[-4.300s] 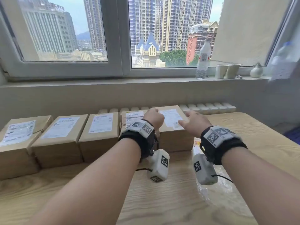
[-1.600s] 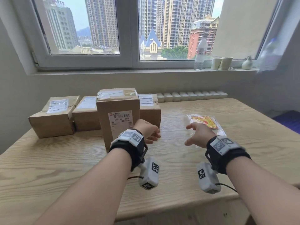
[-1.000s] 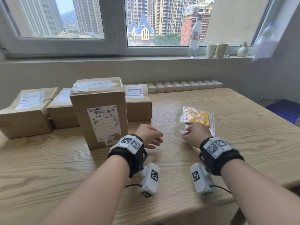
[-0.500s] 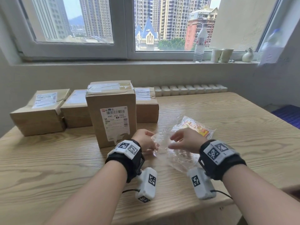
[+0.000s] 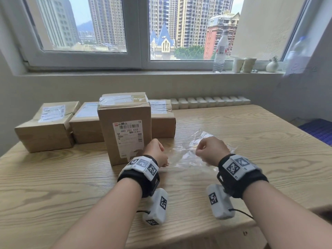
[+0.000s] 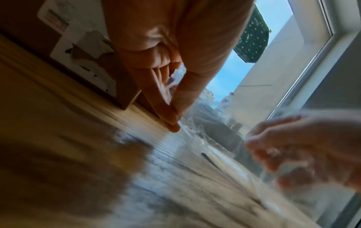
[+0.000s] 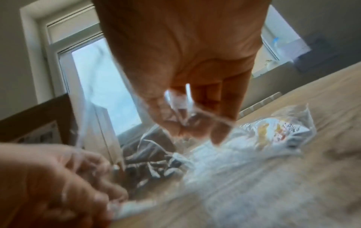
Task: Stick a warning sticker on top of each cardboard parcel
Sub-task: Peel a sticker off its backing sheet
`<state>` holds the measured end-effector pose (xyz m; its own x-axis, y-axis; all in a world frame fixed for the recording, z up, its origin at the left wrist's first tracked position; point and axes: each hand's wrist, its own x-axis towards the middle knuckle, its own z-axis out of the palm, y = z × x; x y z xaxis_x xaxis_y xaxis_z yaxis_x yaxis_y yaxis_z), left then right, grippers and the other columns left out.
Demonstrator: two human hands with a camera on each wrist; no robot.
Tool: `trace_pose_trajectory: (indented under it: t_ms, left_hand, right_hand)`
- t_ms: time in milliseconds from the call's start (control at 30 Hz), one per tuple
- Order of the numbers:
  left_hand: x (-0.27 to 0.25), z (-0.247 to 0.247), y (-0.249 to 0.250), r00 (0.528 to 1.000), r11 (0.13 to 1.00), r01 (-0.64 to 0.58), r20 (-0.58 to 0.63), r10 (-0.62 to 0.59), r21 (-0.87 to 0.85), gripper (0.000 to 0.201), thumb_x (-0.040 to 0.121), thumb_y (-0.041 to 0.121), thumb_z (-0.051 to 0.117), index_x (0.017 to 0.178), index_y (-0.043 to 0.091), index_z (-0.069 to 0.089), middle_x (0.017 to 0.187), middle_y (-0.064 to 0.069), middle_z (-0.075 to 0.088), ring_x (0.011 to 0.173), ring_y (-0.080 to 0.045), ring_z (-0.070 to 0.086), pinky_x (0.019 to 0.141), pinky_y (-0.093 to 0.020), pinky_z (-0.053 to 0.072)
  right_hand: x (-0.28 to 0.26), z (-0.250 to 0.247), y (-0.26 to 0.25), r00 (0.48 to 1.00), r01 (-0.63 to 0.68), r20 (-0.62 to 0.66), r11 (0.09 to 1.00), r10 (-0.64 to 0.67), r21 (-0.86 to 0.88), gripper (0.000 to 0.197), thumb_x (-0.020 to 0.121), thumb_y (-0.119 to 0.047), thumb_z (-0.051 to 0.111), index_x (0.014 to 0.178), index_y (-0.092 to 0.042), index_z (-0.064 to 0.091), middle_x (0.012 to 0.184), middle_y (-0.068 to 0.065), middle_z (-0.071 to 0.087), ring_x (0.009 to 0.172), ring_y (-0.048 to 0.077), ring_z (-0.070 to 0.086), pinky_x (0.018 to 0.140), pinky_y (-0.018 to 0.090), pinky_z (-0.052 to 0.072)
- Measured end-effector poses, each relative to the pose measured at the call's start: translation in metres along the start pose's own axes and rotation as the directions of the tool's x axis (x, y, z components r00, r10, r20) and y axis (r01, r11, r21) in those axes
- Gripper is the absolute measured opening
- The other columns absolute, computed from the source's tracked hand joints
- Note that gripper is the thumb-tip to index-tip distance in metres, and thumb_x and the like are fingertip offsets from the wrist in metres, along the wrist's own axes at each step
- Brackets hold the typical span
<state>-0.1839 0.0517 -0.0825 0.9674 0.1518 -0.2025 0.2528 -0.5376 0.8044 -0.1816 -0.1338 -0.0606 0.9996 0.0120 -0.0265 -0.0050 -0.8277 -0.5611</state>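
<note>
A clear plastic bag (image 5: 186, 151) lies on the wooden table between my hands, with yellow and red warning stickers (image 7: 277, 131) inside at its far end. My left hand (image 5: 158, 155) pinches the bag's left edge with thumb and fingers (image 6: 171, 123). My right hand (image 5: 208, 151) grips the bag's right edge in curled fingers (image 7: 187, 123). An upright cardboard parcel (image 5: 125, 126) with a barcode label stands just left of my left hand. Three lower parcels (image 5: 48, 126) (image 5: 86, 123) (image 5: 161, 119) sit in a row behind it.
The wooden table (image 5: 251, 141) runs to the wall under a window sill holding a water bottle (image 5: 220, 53), two paper cups (image 5: 243, 64) and a small vase (image 5: 272, 65). A blue crate (image 5: 319, 129) sits on the floor to the right.
Both hands have closed on the opposite edges of the plastic bag and pulled it nearer and leftward. Before that, the tall parcel was stood upright in front of the row.
</note>
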Motion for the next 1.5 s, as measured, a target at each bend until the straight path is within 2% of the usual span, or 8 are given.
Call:
trace_pose_trajectory:
  t_ms: [200, 367, 733, 933, 1100, 1267, 1433, 1500]
  left_hand:
    - [-0.003, -0.002, 0.014, 0.972, 0.954, -0.135, -0.150, 0.179, 0.266, 0.017, 0.075, 0.015, 0.068, 0.073, 0.025, 0.054, 0.081, 0.008, 0.062, 0.080, -0.012, 0.059, 0.064, -0.026, 0.046]
    - [-0.008, 0.002, 0.032, 0.891, 0.849, -0.204, -0.267, 0.368, 0.487, 0.016, 0.078, 0.022, 0.066, 0.070, 0.026, 0.052, 0.088, 0.008, 0.051, 0.090, -0.014, 0.048, 0.075, -0.027, 0.040]
    - [0.011, 0.015, 0.030, 0.998, 0.798, -0.063, 0.053, 0.038, 0.600, 0.026, 0.086, 0.030, 0.049, 0.095, 0.018, 0.070, 0.097, 0.000, 0.072, 0.090, -0.023, 0.065, 0.076, -0.032, 0.049]
    - [0.017, 0.022, 0.033, 0.994, 0.990, 0.014, 0.107, -0.030, 0.142, 0.015, 0.089, 0.008, 0.058, 0.104, 0.006, 0.057, 0.097, -0.007, 0.068, 0.066, -0.016, 0.057, 0.055, -0.025, 0.043]
    - [0.009, 0.018, 0.041, 0.967, 0.898, 0.232, 0.192, -0.170, -0.373, 0.020, 0.097, -0.005, 0.035, 0.109, 0.007, 0.044, 0.100, -0.016, 0.072, 0.035, -0.007, 0.048, 0.031, -0.015, 0.031]
    - [0.006, 0.018, 0.030, 0.927, 0.866, 0.340, 0.285, -0.243, -0.368, 0.024, 0.102, 0.003, 0.034, 0.094, -0.009, 0.053, 0.109, -0.027, 0.067, 0.049, -0.018, 0.068, 0.031, -0.017, 0.043]
    - [0.001, 0.020, 0.028, 0.934, 0.911, 0.295, 0.287, -0.211, -0.290, 0.015, 0.097, 0.001, 0.047, 0.085, 0.003, 0.056, 0.043, -0.002, 0.063, 0.025, -0.001, 0.042, 0.032, -0.013, 0.032]
    - [-0.002, 0.021, 0.032, 0.962, 0.922, 0.232, 0.216, -0.169, -0.309, 0.016, 0.095, 0.003, 0.048, 0.095, 0.012, 0.061, 0.038, 0.003, 0.056, 0.022, -0.001, 0.035, 0.031, -0.008, 0.025]
  right_hand:
    - [0.001, -0.017, -0.007, 0.987, -0.013, 0.156, 0.949, -0.038, 0.316, 0.028, 0.086, -0.039, 0.068, 0.084, -0.011, 0.071, 0.080, 0.004, 0.074, 0.072, 0.015, 0.071, 0.065, 0.029, 0.058]
    - [0.032, -0.028, 0.015, 0.995, -0.072, -0.065, 0.996, 0.075, 0.044, 0.028, 0.091, -0.036, 0.061, 0.102, -0.012, 0.071, 0.100, 0.004, 0.072, 0.091, 0.020, 0.067, 0.083, 0.036, 0.056]
    - [0.070, -0.007, 0.054, 0.941, -0.264, 0.098, 0.885, 0.323, -0.384, 0.096, 0.057, -0.056, 0.084, 0.136, -0.016, 0.045, 0.124, 0.004, 0.061, 0.112, 0.025, 0.056, 0.094, 0.040, 0.051]
    - [0.062, -0.009, 0.047, 0.924, -0.346, 0.049, 0.883, 0.379, -0.316, 0.083, 0.060, -0.043, 0.088, 0.126, -0.009, 0.054, 0.118, 0.008, 0.064, 0.108, 0.026, 0.059, 0.080, 0.033, 0.049]
    - [0.053, -0.003, 0.048, 0.898, -0.422, 0.067, 0.894, 0.435, -0.152, 0.068, 0.066, -0.030, 0.087, 0.121, -0.002, 0.058, 0.113, 0.011, 0.066, 0.102, 0.027, 0.061, 0.083, 0.035, 0.051]
    - [0.050, -0.003, 0.052, 0.908, -0.418, 0.051, 0.905, 0.415, 0.076, 0.042, 0.075, -0.024, 0.081, 0.108, -0.002, 0.069, 0.105, 0.013, 0.070, 0.098, 0.028, 0.066, 0.092, 0.039, 0.052]
    - [0.046, -0.015, 0.049, 0.916, -0.401, 0.155, 0.869, 0.371, 0.291, 0.015, 0.089, -0.007, 0.064, 0.104, -0.004, 0.067, 0.083, 0.009, 0.067, 0.070, 0.020, 0.063, 0.060, 0.027, 0.050]
    - [0.045, -0.017, 0.046, 0.914, -0.404, 0.184, 0.858, 0.362, 0.316, 0.012, 0.090, -0.005, 0.063, 0.101, -0.002, 0.066, 0.087, 0.011, 0.068, 0.078, 0.024, 0.067, 0.072, 0.034, 0.055]
